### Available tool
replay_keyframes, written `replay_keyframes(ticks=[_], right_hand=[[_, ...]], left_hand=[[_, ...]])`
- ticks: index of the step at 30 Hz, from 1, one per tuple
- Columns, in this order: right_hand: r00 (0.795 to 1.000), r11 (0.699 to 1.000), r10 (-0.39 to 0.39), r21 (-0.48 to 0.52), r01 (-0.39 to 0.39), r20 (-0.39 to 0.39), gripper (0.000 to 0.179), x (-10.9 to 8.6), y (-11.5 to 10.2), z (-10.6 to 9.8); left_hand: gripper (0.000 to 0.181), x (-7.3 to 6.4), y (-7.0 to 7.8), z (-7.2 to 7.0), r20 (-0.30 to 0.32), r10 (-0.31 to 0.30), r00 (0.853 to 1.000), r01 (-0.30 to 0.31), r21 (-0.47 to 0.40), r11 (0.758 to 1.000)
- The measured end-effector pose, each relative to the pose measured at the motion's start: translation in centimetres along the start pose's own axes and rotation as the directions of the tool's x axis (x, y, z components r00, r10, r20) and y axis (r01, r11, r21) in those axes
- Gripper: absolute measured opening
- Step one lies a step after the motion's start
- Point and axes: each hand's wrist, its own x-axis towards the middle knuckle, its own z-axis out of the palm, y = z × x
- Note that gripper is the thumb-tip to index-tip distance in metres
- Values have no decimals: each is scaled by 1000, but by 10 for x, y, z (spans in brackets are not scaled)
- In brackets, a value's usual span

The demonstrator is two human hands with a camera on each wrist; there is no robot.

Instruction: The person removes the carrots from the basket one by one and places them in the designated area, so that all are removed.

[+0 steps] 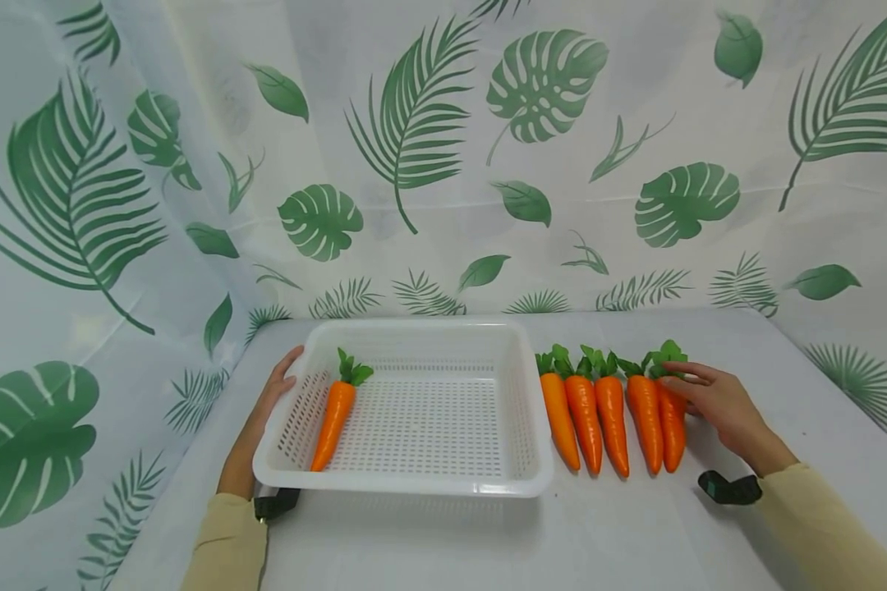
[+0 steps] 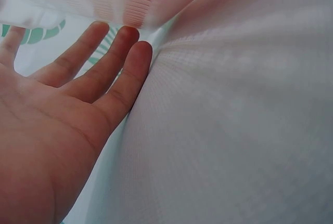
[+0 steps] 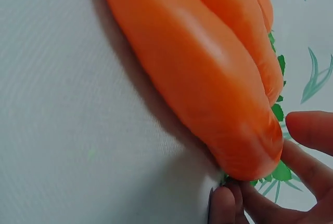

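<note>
A white plastic basket [image 1: 429, 488] with slotted walls stands on the table, one orange carrot [image 1: 334, 423] with leaves lying along its left side. At the basket's left wall is my left hand [image 1: 275, 394]; its fingers are straight, with fingertips [image 2: 138, 55] right at the wall. Several carrots [image 1: 612, 427] lie side by side to the right of the basket, leafy ends pointing away. My right hand [image 1: 724, 406] grips the leafy end of the rightmost carrot [image 1: 673, 431], fingers curled about its top. In the right wrist view the thumb [image 3: 312, 130] is close beside that top.
A pale cloth covers the table [image 1: 414, 550]. Behind and at the left hangs a white curtain [image 1: 443, 263] with green leaf prints. Black wrist devices [image 1: 730, 488] sit at both cuffs. The basket's right rim stands close to the leftmost carrot of the row [image 1: 560, 423].
</note>
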Motion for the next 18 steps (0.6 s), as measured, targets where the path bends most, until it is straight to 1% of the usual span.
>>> replay_keyframes(ticks=[2,4,9,14,18], right_hand=[[1000,1000,-2,-8,2,-3,73,-1,1,-1],[1000,1000,-6,-24,6,-5,74,-3,1,-3],[999,999,-25,-35,24,-26,79,-6,-2,-9],[996,996,-50,-74,44,-78,83,-6,-9,-12],[990,993,-78,-100,67,-117,83,-7,-16,-13]], left_hand=[[61,-2,2,3,-27,-58,998,59,16,998],[63,-3,3,5,-40,-75,996,76,20,997],[62,-2,4,6,-42,-65,997,66,20,998],[63,-2,5,6,-37,-73,997,73,11,997],[64,-1,5,5,-36,-69,997,70,15,997]])
